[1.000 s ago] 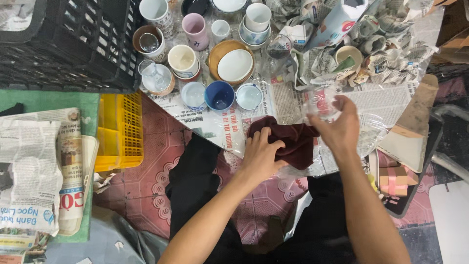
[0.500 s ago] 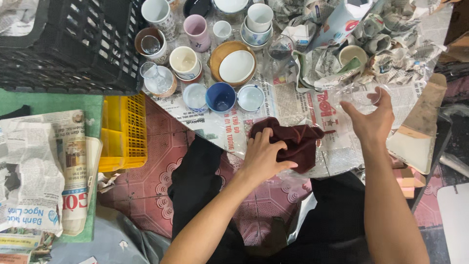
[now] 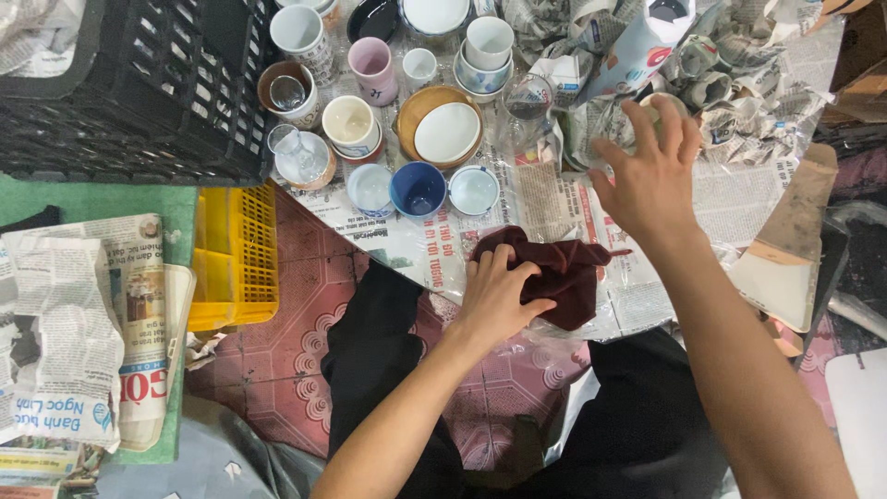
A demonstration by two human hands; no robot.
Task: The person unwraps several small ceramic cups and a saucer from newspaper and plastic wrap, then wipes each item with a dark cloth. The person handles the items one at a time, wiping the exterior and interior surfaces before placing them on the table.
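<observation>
My left hand rests on a dark maroon cloth that lies crumpled on newspaper near my lap, fingers curled over its left edge. My right hand is stretched out with fingers spread, over crumpled newspaper bundles, right above a small pale cup partly hidden behind the fingers. Whether it touches the cup is unclear. A clear glass stands just left of that hand.
Several cups and bowls stand on the newspaper: a blue cup, a white bowl in a tan dish, a pink mug. A black crate sits far left, a yellow basket below it, folded newspapers beside it.
My right hand has travelled from beside the cloth up and away to the crumpled paper bundles. My left hand has stayed on the maroon cloth.
</observation>
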